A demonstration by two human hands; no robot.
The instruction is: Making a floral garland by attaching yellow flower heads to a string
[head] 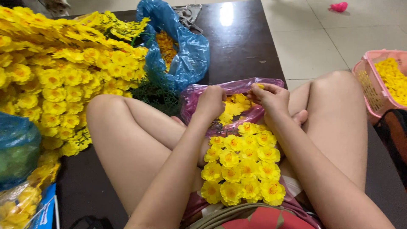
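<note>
A spray of yellow artificial flowers (pixel 241 167) lies in my lap between my bare knees. Its upper end reaches a pink plastic bag (pixel 237 87) holding loose yellow petals (pixel 234 105). My left hand (pixel 210 101) is closed at the bag's mouth, its fingers curled over the top of the spray; what it grips is hidden. My right hand (pixel 269 97) is closed just right of it and pinches a small yellow flower piece (pixel 260 86) at its fingertips.
A big heap of finished yellow flower sprays (pixel 55 72) covers the dark table (pixel 246 46) at left. A blue plastic bag (pixel 186 51) with more yellow pieces stands behind. A pink basket (pixel 373 91) of yellow flowers sits on the floor at right.
</note>
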